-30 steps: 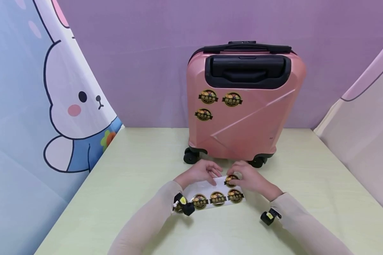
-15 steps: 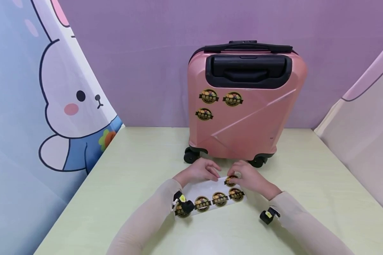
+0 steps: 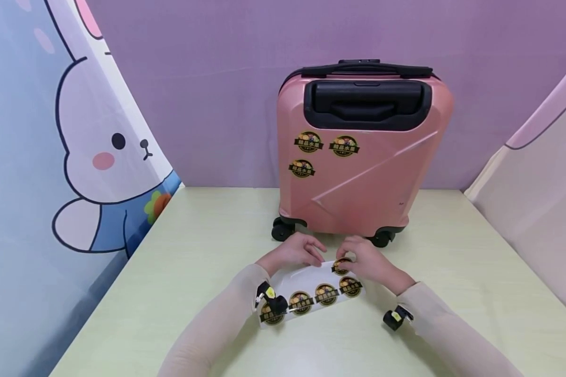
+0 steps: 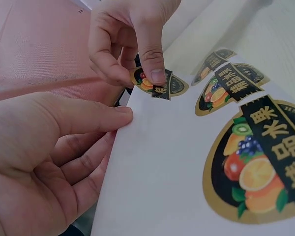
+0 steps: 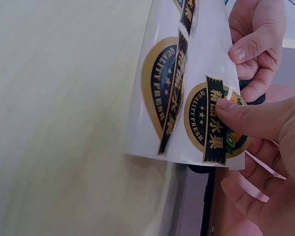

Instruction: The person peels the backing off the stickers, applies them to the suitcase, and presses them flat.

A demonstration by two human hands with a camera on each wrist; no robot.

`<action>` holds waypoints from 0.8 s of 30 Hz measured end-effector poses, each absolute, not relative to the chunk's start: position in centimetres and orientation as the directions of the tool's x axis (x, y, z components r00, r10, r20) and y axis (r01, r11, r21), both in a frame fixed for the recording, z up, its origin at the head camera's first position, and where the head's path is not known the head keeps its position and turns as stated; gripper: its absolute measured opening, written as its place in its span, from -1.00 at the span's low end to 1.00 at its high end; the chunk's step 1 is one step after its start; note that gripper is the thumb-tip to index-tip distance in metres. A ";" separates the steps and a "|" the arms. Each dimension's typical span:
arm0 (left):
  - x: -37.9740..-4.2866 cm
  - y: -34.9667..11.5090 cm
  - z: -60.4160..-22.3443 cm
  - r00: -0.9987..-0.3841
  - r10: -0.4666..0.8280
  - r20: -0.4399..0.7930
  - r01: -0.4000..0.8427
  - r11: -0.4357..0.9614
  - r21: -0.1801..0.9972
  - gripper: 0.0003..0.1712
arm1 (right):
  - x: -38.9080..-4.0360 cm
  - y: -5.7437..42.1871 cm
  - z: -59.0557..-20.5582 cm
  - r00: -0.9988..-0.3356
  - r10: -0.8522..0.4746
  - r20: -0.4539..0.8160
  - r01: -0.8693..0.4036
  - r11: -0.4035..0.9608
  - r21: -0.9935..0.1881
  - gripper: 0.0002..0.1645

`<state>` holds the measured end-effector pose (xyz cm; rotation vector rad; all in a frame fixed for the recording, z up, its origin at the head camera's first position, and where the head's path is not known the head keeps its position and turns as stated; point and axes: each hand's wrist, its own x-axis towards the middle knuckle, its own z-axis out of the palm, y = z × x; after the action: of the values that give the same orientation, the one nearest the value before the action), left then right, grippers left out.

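A white backing sheet [image 3: 306,277] with round black-and-gold fruit stickers is held above the table in front of a pink suitcase [image 3: 363,183]. My left hand [image 3: 296,250] pinches its far edge, thumb on top and fingers underneath, as the left wrist view shows. At the sheet's far right corner, my right hand [image 3: 365,260] pinches a sticker [image 5: 206,120] with the thumb on its printed face. Whether that sticker is loose from the backing I cannot tell. A row of several stickers [image 3: 326,295] lies along the near edge; the left wrist camera partly covers the leftmost one.
Upright on its wheels [image 3: 282,230], the suitcase stands at the back of the pale table [image 3: 207,262]. Three matching stickers [image 3: 308,142] are on its upper left face. A purple cloth [image 3: 193,94] hangs behind, with a rabbit-print cloth [image 3: 89,131] at left.
The sheet has turned slightly, its left end coming nearer to me, so the leftmost sticker shows more. Both hands keep almost the same place, the right still at the corner sticker.
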<state>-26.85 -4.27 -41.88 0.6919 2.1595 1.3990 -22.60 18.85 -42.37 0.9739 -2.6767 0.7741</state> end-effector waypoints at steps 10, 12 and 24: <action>-26.7 -4.4 -41.7 -0.771 0.625 -0.121 0.154 0.368 0.917 -0.61 | -22.6 18.7 -42.0 -0.743 -0.558 0.370 -0.670 0.624 -0.403 -0.78; -26.7 -4.4 -41.7 -0.774 0.621 -0.124 0.150 0.369 0.917 -0.61 | -22.5 18.6 -41.9 -0.739 -0.561 0.373 -0.674 0.616 -0.408 -0.77; -26.8 -4.4 -41.9 -0.783 0.610 -0.123 0.143 0.370 0.918 -0.62 | -22.6 18.7 -41.7 -0.728 -0.573 0.375 -0.684 0.581 -0.440 -0.72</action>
<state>-26.78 -4.43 -41.87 0.6516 2.1889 1.4012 -22.59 18.72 -41.75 1.0538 -2.6188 0.8528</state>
